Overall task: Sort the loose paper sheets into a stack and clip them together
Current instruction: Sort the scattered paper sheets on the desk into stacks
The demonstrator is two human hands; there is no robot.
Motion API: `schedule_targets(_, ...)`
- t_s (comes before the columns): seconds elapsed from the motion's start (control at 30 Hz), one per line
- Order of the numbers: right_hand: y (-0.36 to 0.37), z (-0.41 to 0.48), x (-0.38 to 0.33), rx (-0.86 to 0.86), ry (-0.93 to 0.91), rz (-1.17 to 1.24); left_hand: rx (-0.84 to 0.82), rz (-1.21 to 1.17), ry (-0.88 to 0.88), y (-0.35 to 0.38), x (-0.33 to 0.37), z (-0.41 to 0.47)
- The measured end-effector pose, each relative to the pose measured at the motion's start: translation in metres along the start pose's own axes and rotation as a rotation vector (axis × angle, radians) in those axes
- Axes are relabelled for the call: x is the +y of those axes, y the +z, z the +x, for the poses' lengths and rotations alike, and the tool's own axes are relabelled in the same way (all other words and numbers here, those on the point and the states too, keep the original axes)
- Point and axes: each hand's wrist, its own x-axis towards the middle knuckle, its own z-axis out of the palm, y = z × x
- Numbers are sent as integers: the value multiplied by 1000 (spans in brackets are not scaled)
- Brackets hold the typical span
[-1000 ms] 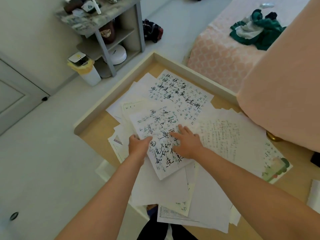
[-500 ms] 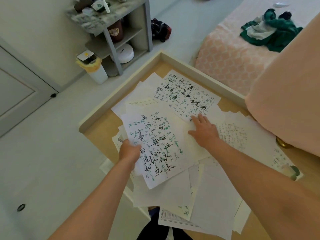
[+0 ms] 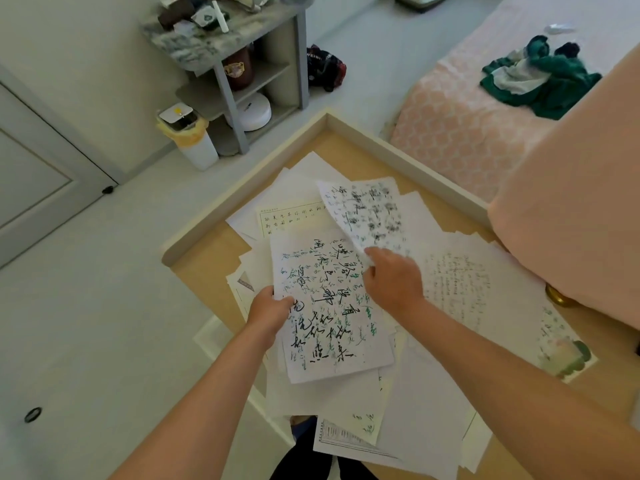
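Gripping the inked sheet (image 3: 325, 306) by its left edge, the left hand (image 3: 268, 308) curls round it; the right hand (image 3: 393, 280) pinches the near corner of a second sheet (image 3: 367, 209). More loose sheets (image 3: 433, 403) litter the desk (image 3: 207, 268). Thin, floppy paper, probably best held at edges.

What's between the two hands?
Head view: the sheet with bold black writing spans the gap; left hand grips its edge, right hand pinches a second written sheet.
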Motion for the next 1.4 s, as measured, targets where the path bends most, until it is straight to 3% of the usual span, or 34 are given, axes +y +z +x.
schedule_targets(0.17, 12, -54, -52, -54, -103, 89, -38, -96, -65, -3, 7, -14)
schedule_targets(0.33, 19, -82, -66, -195, -212, 10, -99, -124, -78, -5, 2, -20)
schedule_targets(0.43, 9, -80, -67, -141, -52, 149, -125, -125, -33, -8, -3, -26)
schedule_targets(0.57, -27, -51, -57, 205, 389, 299, -114, -102, -75, -17, -13, -24)
schedule_targets(0.63, -43, -40, -54, 288, 384, 290, -110, -73, -57, -18, -18, -20)
schedule_targets(0.83, -35, -65, -71, 55, -77, 161, -182, -197, -78, -17, -11, -34)
schedule_targets(0.87, -30, -72, -76, -30, -106, 129, -196, -212, -83, -18, -9, -35)
schedule_targets(0.93, -21, -84, -85, -359, -103, 93, -230, -239, -92, -18, -11, -35)
schedule_targets(1.0, -13, -93, -90, -663, -58, 108, -243, -147, -26, -18, -15, -32)
schedule_targets(1.07, -13, -97, -91, -737, 1, 200, -202, 1, 116, -19, -21, -28)
schedule_targets(1.17, -14, -94, -79, -537, 143, 345, -157, -7, 196, -20, -23, -28)
schedule_targets(1.27, -19, -85, -59, -228, 443, 330, -207, -51, 201, -26, -26, -27)
schedule_targets(1.33, -21, -80, -44, -245, 709, 290, -264, -67, 165, -31, -30, -23)
schedule_targets(1.4, -20, -81, -36, -426, 787, 283, -295, -100, 96, -33, -34, -23)
